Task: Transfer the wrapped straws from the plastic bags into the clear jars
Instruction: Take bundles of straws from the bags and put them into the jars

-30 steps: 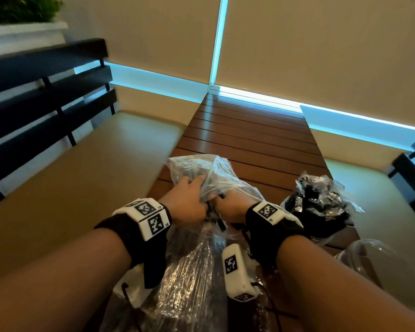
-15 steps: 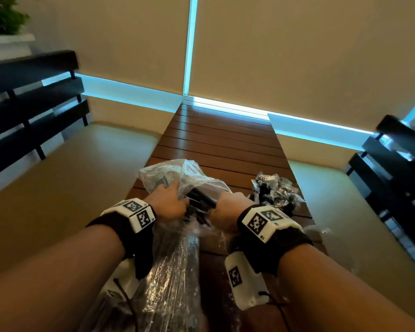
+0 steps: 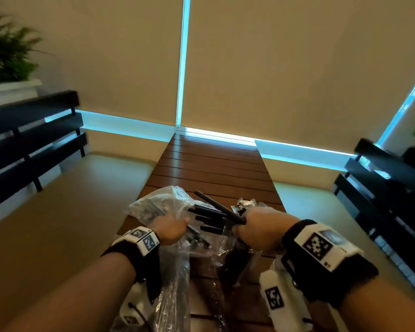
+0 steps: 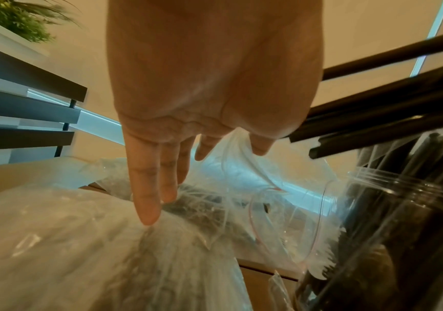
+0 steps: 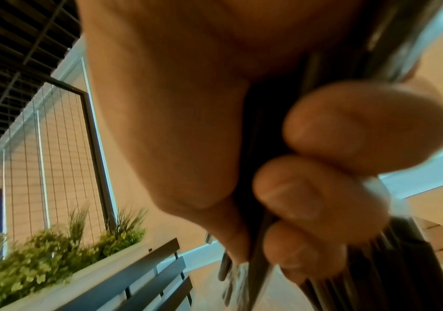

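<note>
On the wooden table lies a clear plastic bag [image 3: 153, 204] [image 4: 55, 231] with dark straws inside. My left hand [image 3: 171, 227] [image 4: 215, 84] rests three straight fingers on it and pinches the bag's mouth between thumb and forefinger. To its right, my right hand [image 3: 256, 226] grips a bundle of black wrapped straws [image 3: 209, 212] [image 5: 401, 273]; their ends stick out to the left, above the bag's mouth. In the left wrist view a clear jar [image 4: 401, 210] with black straws in it stands at the right, under the held bundle [image 4: 401, 84].
The slatted table [image 3: 213, 168] runs ahead to the blinds. Tan bench seats [image 3: 70, 212] flank it, with black slatted backs [image 3: 29, 140] [image 3: 393, 188]. A second crumpled bag [image 3: 246, 202] lies just beyond my right hand. More clear film [image 3: 173, 283] lies near me.
My right hand has drawn the black straws out of the bag, up and to the right. The left hand has stayed on the bag. The head view has tilted upward.
</note>
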